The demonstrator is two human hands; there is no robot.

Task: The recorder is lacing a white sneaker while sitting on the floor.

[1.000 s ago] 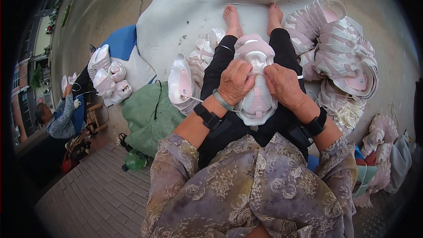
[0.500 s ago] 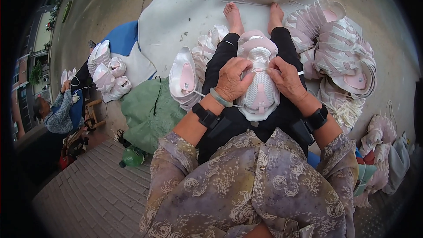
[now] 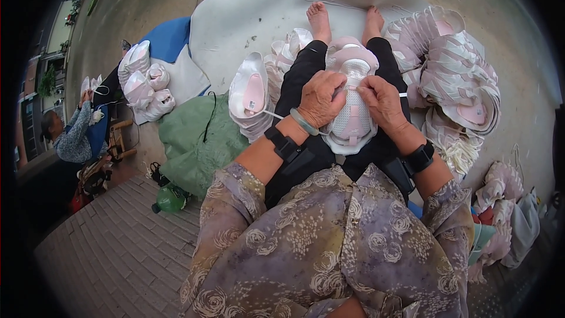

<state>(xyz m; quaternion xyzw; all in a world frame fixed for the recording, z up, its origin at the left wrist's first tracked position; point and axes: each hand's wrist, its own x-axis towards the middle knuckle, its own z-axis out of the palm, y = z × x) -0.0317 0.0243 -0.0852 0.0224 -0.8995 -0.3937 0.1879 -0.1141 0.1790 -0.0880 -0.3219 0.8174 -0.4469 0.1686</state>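
A white and pink shoe upper (image 3: pixel 353 119) with a mesh front lies on my lap between my thighs, its mesh end toward me. My left hand (image 3: pixel 321 101) is closed on its left side, thumb and fingers pinched near the throat. Opposite it, my right hand (image 3: pixel 385 103) pinches the right edge with thumb and forefinger. The fingertips almost meet over the middle; whether they also grip a lace is too small to tell. A white cord (image 3: pixel 272 115) runs from beside the left stack of uppers (image 3: pixel 247 97) to below my left wrist.
Nested white and pink uppers (image 3: pixel 453 76) are piled on my right, with a bundle of white laces (image 3: pixel 459 152) nearer me. On my left lie a green sheet (image 3: pixel 197 141), a green bottle (image 3: pixel 172 198) and more uppers (image 3: pixel 138 85). Another person (image 3: pixel 73 135) sits far left.
The view has shifted slightly. My left hand has turned a little and its fingers have drawn closer to the right hand's over the upper. The upper stays on my lap.
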